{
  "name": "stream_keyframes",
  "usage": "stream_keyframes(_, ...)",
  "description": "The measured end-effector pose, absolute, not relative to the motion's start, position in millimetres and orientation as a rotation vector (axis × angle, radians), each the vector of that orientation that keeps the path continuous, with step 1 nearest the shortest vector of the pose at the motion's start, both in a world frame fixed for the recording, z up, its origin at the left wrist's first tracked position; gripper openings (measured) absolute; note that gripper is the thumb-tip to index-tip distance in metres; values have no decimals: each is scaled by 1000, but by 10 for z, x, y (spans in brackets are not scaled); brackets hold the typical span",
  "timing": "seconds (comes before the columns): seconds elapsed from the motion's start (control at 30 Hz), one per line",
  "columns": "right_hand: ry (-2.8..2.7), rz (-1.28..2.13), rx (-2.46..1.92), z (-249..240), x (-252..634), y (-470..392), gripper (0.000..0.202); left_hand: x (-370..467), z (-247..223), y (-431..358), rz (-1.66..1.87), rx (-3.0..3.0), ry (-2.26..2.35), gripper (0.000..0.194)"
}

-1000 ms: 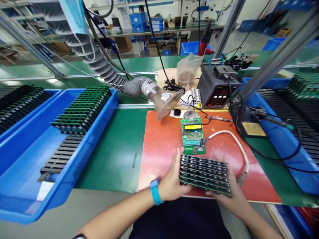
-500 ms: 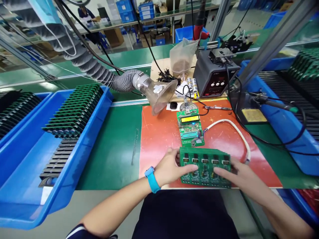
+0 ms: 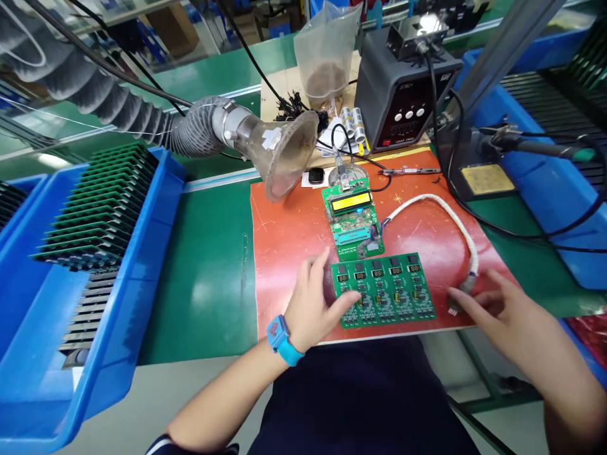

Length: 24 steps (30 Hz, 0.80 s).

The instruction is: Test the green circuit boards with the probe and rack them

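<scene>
A green circuit board panel with a row of small digit displays lies on the orange mat. My left hand is at its left end, fingers spread along the edge and thumb over the face. Beyond the panel sits a tester board with a lit yellow screen and a teal socket. My right hand is to the right of the panel, thumb and fingers closed around the connector at the end of a white-sleeved cable. Part of that connector is hidden by the thumb.
A fume extraction funnel hangs over the mat's far left. Behind stands a soldering station, with an iron in its holder at right. Blue bins with racked boards flank the bench.
My right hand has left the boards and moved right to the cable's connector. The boards, held tilted in both hands before, now lie flatter on the mat. The view has shifted.
</scene>
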State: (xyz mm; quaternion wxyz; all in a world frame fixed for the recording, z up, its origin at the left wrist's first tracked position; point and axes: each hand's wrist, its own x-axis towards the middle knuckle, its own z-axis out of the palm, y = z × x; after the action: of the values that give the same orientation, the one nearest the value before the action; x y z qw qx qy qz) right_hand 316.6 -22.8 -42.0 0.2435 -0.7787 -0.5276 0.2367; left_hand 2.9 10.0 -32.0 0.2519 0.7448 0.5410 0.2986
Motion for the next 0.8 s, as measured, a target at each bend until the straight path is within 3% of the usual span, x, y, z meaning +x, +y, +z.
stream_keyframes(0.1,-1103,938,-2022,-417,3223,-226,61,-57,-377,83,992,2366,1152,86)
stream_keyframes(0.2,-770,1323,-1725,-254,3169,-203,51,-115,-397,100,915,2514,948,92)
stream_keyframes(0.27,-671,1403,-1545,-137,3087,-199,47,-131,-401,115,865,2504,927,93)
stream_keyframes(0.4,-852,1247,-1311,-128,2885,-234,31,-140,-410,134,873,2504,921,90)
stream_keyframes(0.8,-1245,857,-1329,-269,2658,-360,23,-141,-438,154,882,2497,905,96)
